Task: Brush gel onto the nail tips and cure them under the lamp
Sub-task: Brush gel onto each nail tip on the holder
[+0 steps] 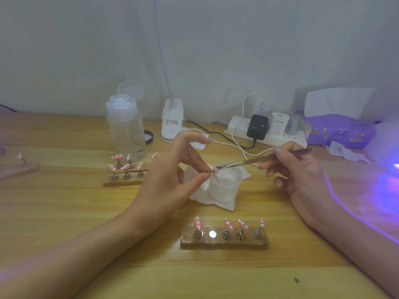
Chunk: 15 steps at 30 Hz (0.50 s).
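The left hand (170, 169) pinches a single pink nail tip (215, 170) between thumb and fingertips. The right hand (302, 175) grips a slim brush (259, 159), whose bristles touch that tip. Both meet above a small glass jar (226, 186) standing on a white wipe (218, 202) mid-tabletop (86, 203). Toward the front edge, a wooden holder (224, 242) carries four dotted pink tips (228, 225) and one bare magnet (212, 234). A second holder (123, 182) sits to the left. At the right edge, the curing lamp (388, 147) glows violet.
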Each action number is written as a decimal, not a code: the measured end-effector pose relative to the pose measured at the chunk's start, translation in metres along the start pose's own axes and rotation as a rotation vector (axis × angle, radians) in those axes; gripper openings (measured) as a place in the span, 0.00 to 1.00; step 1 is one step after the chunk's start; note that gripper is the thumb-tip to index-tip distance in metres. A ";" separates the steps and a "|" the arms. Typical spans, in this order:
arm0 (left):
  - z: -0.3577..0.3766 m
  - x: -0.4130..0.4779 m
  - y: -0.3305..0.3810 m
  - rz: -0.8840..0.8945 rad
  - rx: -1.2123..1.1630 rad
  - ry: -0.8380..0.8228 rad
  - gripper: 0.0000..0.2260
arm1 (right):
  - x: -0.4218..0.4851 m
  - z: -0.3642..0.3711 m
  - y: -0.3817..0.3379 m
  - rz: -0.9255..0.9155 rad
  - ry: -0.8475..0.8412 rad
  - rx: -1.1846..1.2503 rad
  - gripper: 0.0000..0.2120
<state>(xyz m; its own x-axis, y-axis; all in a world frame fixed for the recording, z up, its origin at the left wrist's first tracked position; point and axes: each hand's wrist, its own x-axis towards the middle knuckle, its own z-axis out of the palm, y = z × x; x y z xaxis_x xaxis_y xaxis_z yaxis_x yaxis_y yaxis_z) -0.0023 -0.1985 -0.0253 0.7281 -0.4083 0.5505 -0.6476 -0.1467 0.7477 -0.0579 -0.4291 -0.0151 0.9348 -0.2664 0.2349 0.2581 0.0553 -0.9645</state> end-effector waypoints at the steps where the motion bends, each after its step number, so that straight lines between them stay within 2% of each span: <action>1: 0.000 0.000 0.000 0.001 0.000 -0.002 0.22 | 0.000 -0.001 0.000 -0.005 0.001 0.014 0.08; 5: 0.000 0.000 0.001 0.000 -0.002 -0.004 0.22 | -0.001 0.000 -0.001 -0.023 -0.052 0.010 0.09; 9: 0.000 0.000 0.001 -0.003 -0.003 0.000 0.22 | 0.000 0.000 0.000 -0.004 -0.007 0.016 0.09; 15: 0.001 -0.001 0.001 -0.001 -0.007 -0.003 0.20 | -0.001 0.001 0.000 -0.012 -0.037 0.001 0.09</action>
<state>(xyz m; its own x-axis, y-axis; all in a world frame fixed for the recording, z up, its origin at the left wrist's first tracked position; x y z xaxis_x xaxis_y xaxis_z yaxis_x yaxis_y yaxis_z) -0.0035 -0.1989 -0.0251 0.7279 -0.4112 0.5487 -0.6453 -0.1405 0.7509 -0.0582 -0.4280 -0.0151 0.9401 -0.2313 0.2503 0.2692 0.0536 -0.9616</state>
